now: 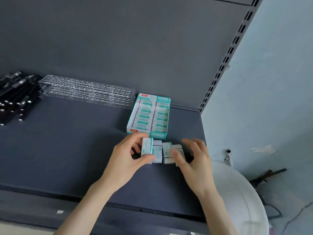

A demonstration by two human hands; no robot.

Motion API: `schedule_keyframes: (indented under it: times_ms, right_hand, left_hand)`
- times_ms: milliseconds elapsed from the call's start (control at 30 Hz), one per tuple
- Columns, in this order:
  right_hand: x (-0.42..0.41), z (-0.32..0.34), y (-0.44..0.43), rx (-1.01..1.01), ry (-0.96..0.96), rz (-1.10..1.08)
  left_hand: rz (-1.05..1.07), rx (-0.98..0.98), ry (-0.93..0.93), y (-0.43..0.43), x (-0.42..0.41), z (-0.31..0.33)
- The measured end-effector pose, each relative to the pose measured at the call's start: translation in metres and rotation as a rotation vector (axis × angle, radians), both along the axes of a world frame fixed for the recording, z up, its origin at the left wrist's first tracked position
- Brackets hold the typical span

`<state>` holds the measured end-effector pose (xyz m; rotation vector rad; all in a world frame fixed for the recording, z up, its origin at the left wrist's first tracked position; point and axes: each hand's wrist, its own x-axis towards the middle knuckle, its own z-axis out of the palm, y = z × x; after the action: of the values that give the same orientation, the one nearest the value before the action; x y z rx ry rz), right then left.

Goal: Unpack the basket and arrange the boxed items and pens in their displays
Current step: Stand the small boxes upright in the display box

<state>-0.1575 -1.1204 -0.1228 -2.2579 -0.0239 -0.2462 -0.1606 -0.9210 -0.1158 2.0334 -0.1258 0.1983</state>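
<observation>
At the front of the grey shelf [67, 150], just short of its edge, the left hand [128, 156] pinches the left pair of small boxes [149, 147], thumb on the near end and curled fingers over the far end, so that they stand squared against each other. The right hand [196, 163] does much the same with the right pair of small boxes [166, 150]: its thumb lies across their face and its fingers curve round the far side, though blur makes the firmness of that hold hard to read. Both pairs stand on the shelf, almost touching, probably gathered and aligned here so they can go in as neat rows. Just beyond them sits the teal display carton [156, 135], open-topped and already packed with two columns of matching boxes [147, 114], which explains working so close to it. Further left, a clear acrylic pen rack [88, 92] lies against the back panel, its holes unfilled, and a heap of black pens [15, 99] lies beside it, seemingly awaiting their turn. Off the shelf's right end shows a white rounded container [240, 192], possibly the basket.
</observation>
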Motion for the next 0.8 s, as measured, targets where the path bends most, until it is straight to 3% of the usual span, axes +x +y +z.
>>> schedule_keyframes:
  times_ms: [267, 467, 667, 800]
  right_hand:
    - [-0.002, -0.005, -0.005, 0.047, -0.014, -0.014]
    - [-0.003, -0.001, -0.005, 0.317, -0.028, -0.017]
    - [0.015, 0.034, 0.012, 0.537, -0.059, 0.189]
    - [0.032, 0.049, 0.029, 0.615, -0.076, 0.290]
  left_hand:
    - [0.004, -0.158, 0.123, 0.000, 0.003, 0.004]
    - [-0.017, -0.344, 0.117, -0.003, 0.002, 0.009]
    - [-0.082, -0.543, 0.122, -0.009, 0.007, 0.026]
    - [-0.119, -0.665, 0.267, -0.002, 0.024, 0.036]
